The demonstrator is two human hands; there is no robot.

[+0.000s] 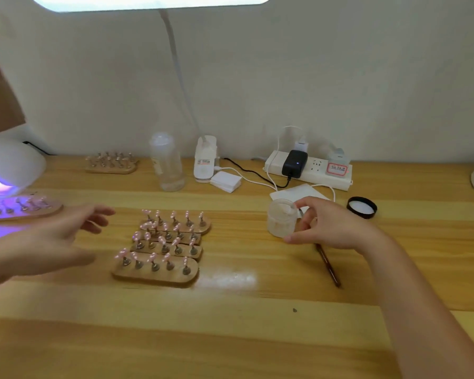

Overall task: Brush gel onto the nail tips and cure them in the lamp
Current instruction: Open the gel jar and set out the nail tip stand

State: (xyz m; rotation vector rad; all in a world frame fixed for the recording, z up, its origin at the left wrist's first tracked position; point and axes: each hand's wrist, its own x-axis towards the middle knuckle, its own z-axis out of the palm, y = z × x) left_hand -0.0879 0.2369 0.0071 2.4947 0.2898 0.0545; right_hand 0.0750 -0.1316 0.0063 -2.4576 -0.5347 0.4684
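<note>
Several wooden holders [159,277] with pink nail tips on metal stands lie side by side at the table's middle. Another holder [28,212] sits at the mouth of the white curing lamp [11,165], which glows purple at the far left. My left hand [47,242] hovers flat, fingers spread, between that holder and the middle ones, touching nothing. My right hand [331,225] holds a thin brush [330,269], whose tip is at the open clear gel jar [279,220]. The handle sticks out below my palm.
The jar's black lid [361,207] lies to the right. Along the wall stand a further holder of tips [110,164], a clear bottle [167,162], a desk lamp base [204,160], white pads [226,181] and a power strip [312,173] with cables.
</note>
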